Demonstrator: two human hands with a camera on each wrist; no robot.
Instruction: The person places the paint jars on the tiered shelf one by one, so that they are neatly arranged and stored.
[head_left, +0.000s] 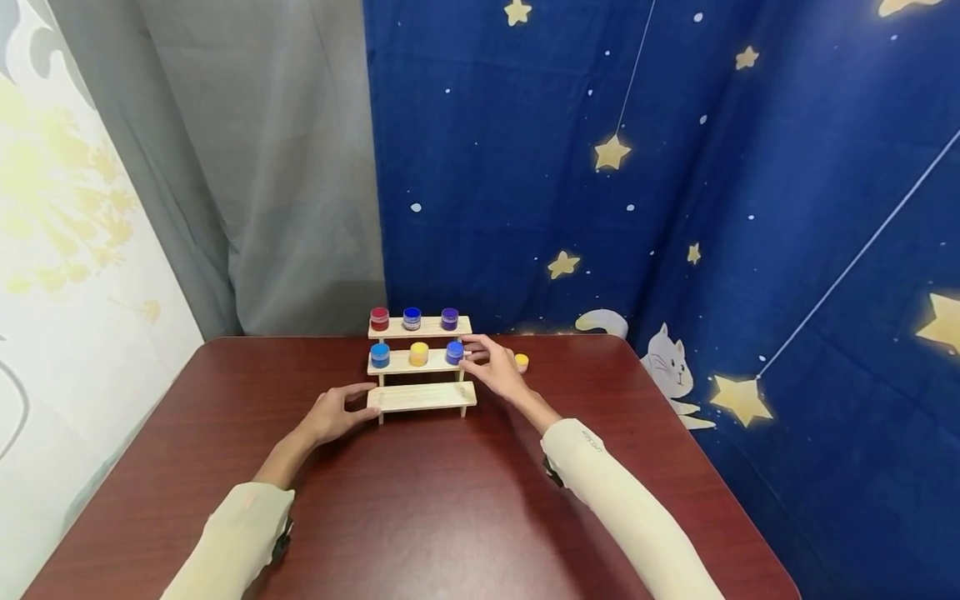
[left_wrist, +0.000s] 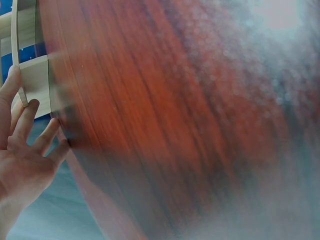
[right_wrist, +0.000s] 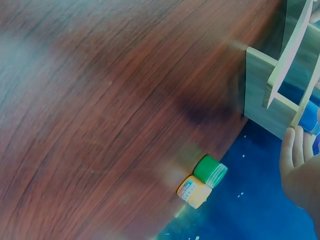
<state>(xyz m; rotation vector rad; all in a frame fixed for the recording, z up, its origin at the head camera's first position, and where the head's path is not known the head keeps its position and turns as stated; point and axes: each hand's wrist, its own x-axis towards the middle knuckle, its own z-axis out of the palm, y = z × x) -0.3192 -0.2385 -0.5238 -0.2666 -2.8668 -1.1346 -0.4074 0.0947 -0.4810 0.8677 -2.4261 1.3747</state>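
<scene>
A three-tier wooden display rack (head_left: pixel 422 397) stands toward the back of the table. My left hand (head_left: pixel 333 414) holds the left end of its lowest shelf, thumb in front and fingers behind; the left wrist view shows this hand (left_wrist: pixel 27 160) against the wood. At the right end of the middle shelf, my right hand (head_left: pixel 495 367) pinches a violet-blue paint jar (head_left: pixel 454 352). On that shelf also stand a blue jar (head_left: pixel 380 356) and a yellow jar (head_left: pixel 418 354). The top shelf bears a red jar (head_left: pixel 380 319), a dark blue jar (head_left: pixel 412 318) and a purple jar (head_left: pixel 449 319).
Right of the rack, a yellow-orange jar (right_wrist: pixel 194 191) and a green jar (right_wrist: pixel 210 171) stand together on the brown table (head_left: pixel 420 508), near its back edge. Grey (head_left: pixel 300 167) and blue star-patterned curtains (head_left: pixel 510 183) hang behind the table.
</scene>
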